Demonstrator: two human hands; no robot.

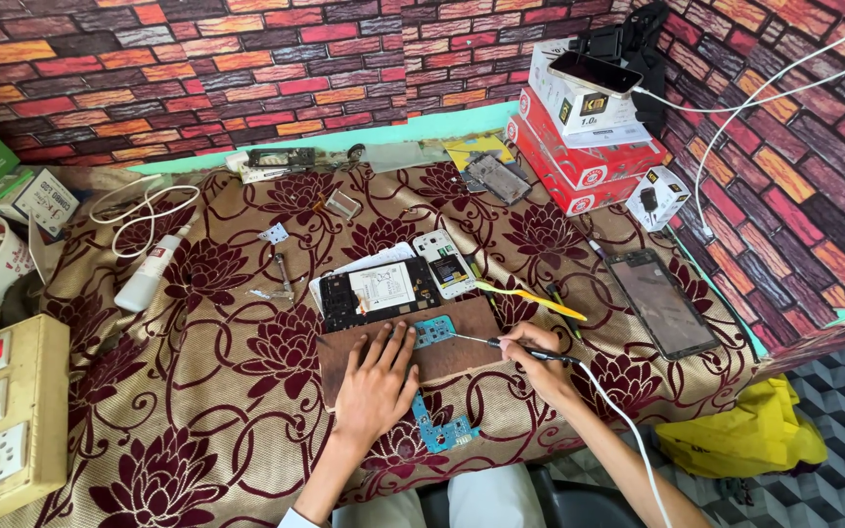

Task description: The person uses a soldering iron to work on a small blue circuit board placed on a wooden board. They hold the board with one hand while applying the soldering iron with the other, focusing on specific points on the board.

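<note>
On the table, head view: a cloth (198, 391) with dark red flowers and looping cream lines covers the whole top. Near its front edge lies a flat brown wooden board (442, 357), rectangular, matt.

Left hand (376, 383) rests flat on the board, fingers spread, palm down; it grips nothing. Its fingertips lie just beside a small blue circuit board (434, 330) that sits on the wood. Right hand (532, 354) is closed around a thin soldering iron (501, 344), held like a pen; the metal tip reaches to the edge of the blue circuit board. A white cable (628, 430) runs from the iron's handle down past the wrist. A second blue circuit piece (442, 428) lies on the cloth below the left hand.

Behind the wooden board: an opened phone body (378, 291), black frame with a pale battery showing inside, and beside it a white phone shell (445, 262). A yellow toothbrush (530, 297) lies to the right of these. Further right, a loose phone screen (662, 301), dark and glossy, flat on the cloth.

Containers: stacked cardboard boxes (589, 156), red and white, at the back right, shut, contents not visible; a phone (594, 71) lies on top, with a white cable plugged in. A white squeeze bottle (149, 274) lies on its side at the left. A beige switchboard (7, 416) stands at the front left corner
</note>
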